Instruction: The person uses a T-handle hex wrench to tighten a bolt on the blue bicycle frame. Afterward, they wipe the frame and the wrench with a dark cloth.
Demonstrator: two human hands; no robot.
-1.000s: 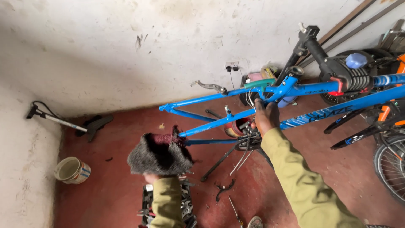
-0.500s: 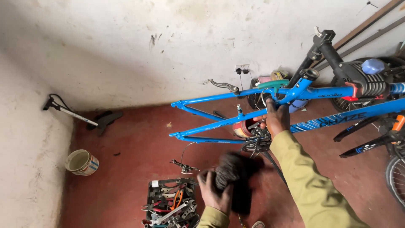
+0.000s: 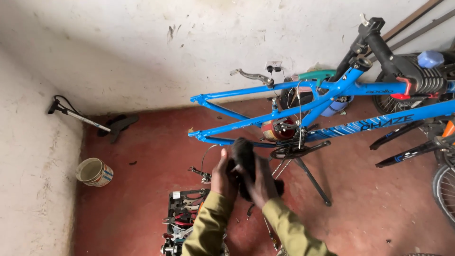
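1. Left hand (image 3: 223, 176): fingers curled around the near-left side of a dark rag (image 3: 246, 163); sleeve is olive-green cloth, creased at the wrist.
2. Right hand (image 3: 261, 182): clasped over the rag's right side, fingers wrapped into the fabric. Both hands press against the same bundle, touching it from opposite sides.
3. Rag: black, soft, bunched into a lumpy wad (blurred, so the weave cannot be read). It sits between the two hands, its top poking above the fingertips.
4. Just beyond the fingertips: the lower rear tube of a blue bicycle frame (image 3: 303, 102), glossy painted metal, thin tubes meeting in a pointed triangle up and left of the hands. No wheels are fitted on it.
5. Up and right of the right hand: a toothed chainring and crank (image 3: 296, 150), dark metal, with a rounded red-and-silver part just above it.
6. Right of the right hand: slanted black legs of a stand (image 3: 310, 178), planted on the floor.
7. Below the left wrist: an open tool tray (image 3: 182, 213), black plastic, filled with spanners and small metal pieces.
8. Well to the left of the left hand: a round pale bucket (image 3: 94, 171), worn and stained, on the red floor (image 3: 142, 189) (matte, scuffed).
9. Far up-left: a floor pump (image 3: 78, 116) leaning in the corner against a rough whitewashed wall (image 3: 142, 52).
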